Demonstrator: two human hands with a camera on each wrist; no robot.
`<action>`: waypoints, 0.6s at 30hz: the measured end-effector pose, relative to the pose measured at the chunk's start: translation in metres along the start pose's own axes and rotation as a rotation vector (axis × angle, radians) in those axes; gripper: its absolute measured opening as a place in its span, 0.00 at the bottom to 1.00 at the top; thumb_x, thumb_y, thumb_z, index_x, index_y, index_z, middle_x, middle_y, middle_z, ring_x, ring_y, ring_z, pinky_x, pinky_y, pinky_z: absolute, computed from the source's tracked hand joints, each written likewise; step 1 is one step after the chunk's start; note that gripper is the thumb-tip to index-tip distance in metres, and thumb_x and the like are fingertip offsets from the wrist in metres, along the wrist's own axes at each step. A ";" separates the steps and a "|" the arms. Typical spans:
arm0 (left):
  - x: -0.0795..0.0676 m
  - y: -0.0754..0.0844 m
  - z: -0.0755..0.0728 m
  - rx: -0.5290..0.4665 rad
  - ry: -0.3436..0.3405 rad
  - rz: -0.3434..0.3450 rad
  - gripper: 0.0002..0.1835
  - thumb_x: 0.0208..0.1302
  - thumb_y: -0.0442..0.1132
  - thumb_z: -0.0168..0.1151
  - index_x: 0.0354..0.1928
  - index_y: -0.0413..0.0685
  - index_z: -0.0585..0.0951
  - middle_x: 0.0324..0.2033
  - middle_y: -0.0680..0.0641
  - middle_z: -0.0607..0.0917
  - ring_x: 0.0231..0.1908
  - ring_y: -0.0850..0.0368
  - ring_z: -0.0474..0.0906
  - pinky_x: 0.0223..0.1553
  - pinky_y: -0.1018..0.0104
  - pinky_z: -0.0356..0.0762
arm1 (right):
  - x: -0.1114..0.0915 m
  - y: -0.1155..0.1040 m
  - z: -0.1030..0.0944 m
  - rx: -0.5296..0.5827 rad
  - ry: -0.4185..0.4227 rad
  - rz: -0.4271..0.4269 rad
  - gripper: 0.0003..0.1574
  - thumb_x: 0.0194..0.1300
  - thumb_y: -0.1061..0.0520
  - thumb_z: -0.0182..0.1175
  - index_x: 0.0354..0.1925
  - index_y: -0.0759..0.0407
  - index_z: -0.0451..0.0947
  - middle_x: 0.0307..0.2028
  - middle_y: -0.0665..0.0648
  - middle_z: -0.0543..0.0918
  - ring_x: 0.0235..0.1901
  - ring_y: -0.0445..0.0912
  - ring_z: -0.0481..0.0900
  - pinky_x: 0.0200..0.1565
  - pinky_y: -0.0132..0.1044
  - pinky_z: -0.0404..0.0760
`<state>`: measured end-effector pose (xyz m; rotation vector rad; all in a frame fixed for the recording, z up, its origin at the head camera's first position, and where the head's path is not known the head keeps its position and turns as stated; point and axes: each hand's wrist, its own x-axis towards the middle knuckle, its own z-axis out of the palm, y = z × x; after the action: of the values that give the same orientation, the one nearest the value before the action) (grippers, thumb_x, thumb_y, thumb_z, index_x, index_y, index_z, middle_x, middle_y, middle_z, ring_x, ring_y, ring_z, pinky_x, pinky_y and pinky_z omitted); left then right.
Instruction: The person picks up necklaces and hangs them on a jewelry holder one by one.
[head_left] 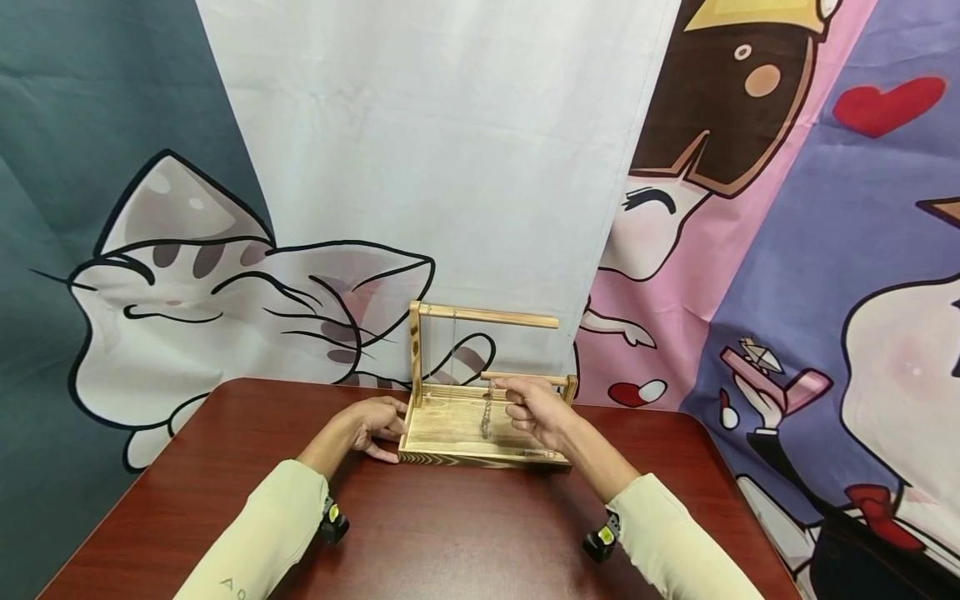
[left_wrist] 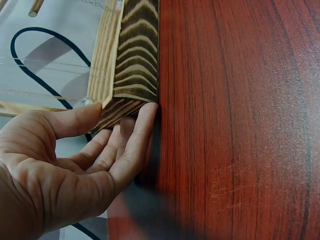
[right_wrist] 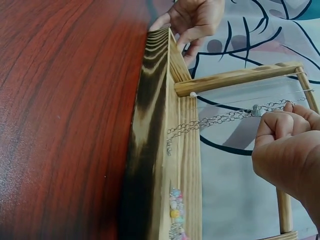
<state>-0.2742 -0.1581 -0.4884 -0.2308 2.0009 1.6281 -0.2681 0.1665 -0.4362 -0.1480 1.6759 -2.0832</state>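
A wooden jewelry stand [head_left: 450,417] with a shallow tray base and two side-mounted bars sits on the table. My left hand [head_left: 377,425] holds the left end of its base; in the left wrist view the thumb is at the rim and the fingers [left_wrist: 132,145] lie against the end wall. With my right hand [head_left: 536,408] I pinch a silver chain [right_wrist: 220,120] by its upper part, close to the free end of the lower bar [head_left: 525,377]. The chain dangles over the tray, and a small pale piece [right_wrist: 257,111] shows on it near the fingertips.
Above the tray runs a longer upper bar [head_left: 487,316] with a thin necklace [head_left: 453,346] hanging from it. A colourful beaded strand [right_wrist: 175,212] lies at the tray's front right. The dark red table [head_left: 450,533] ends at a printed cartoon curtain [head_left: 450,167].
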 end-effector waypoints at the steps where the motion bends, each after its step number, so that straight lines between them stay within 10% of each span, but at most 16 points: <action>1: 0.000 0.000 0.000 -0.001 0.000 0.000 0.32 0.74 0.22 0.57 0.77 0.37 0.66 0.56 0.35 0.85 0.54 0.45 0.86 0.51 0.41 0.97 | 0.000 -0.001 0.000 -0.002 0.004 0.000 0.13 0.86 0.58 0.58 0.58 0.59 0.86 0.19 0.41 0.59 0.14 0.32 0.58 0.17 0.24 0.54; 4: 0.000 0.000 0.000 -0.002 -0.001 -0.001 0.32 0.74 0.22 0.57 0.77 0.38 0.66 0.55 0.35 0.86 0.54 0.45 0.85 0.51 0.41 0.97 | -0.002 -0.006 0.000 -0.014 0.003 -0.011 0.21 0.88 0.57 0.56 0.69 0.64 0.83 0.19 0.40 0.58 0.15 0.32 0.57 0.17 0.24 0.54; 18: -0.001 0.000 0.000 0.001 0.001 -0.004 0.32 0.75 0.22 0.57 0.78 0.37 0.66 0.58 0.34 0.84 0.54 0.45 0.85 0.52 0.41 0.97 | -0.006 -0.028 -0.002 0.068 0.062 -0.083 0.12 0.88 0.57 0.56 0.44 0.56 0.83 0.17 0.41 0.57 0.14 0.32 0.57 0.16 0.23 0.55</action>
<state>-0.2737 -0.1587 -0.4880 -0.2355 2.0002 1.6249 -0.2712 0.1754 -0.4089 -0.1342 1.6576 -2.2243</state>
